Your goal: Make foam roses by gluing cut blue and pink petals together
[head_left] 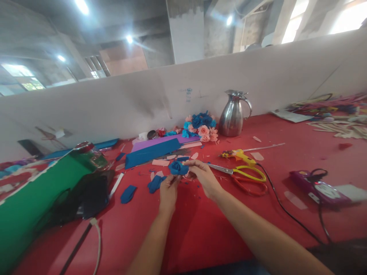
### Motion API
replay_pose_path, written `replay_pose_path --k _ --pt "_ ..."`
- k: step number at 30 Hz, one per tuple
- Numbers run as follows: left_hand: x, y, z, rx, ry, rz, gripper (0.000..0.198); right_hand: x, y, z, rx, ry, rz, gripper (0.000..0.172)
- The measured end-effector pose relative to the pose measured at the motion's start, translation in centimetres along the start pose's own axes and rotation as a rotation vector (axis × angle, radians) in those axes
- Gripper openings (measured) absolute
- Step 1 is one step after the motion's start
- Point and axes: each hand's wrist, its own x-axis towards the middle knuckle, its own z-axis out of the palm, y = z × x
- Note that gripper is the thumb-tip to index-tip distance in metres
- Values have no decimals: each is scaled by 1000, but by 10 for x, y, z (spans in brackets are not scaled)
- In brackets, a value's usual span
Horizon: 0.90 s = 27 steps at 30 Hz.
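Blue paper flower (177, 168) held between both hands above the red table (200, 225).

The left hand (168, 193) pinches it from below, fingers up; the right hand (204, 176) grips its right edge with fingertips, forearm stretched forward. Yellow-handled scissors (243, 173) lie just right.

Bright, flat light. Ceiling lamps (129, 39) flare up and left of the polished steel jug (233, 114), and windows (292, 25) blow out white up and right of it. Glints streak the jug. The blue crepe-paper rose (177, 167) nearer than it looks soft. The white partition wall (86, 110) behind it bows.
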Motion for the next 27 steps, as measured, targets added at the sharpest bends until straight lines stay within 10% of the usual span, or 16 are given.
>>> replay_pose_path --k 27 --pt "0 0 -1 72 31 27 18 5 8 -1 -129 -23 38 11"
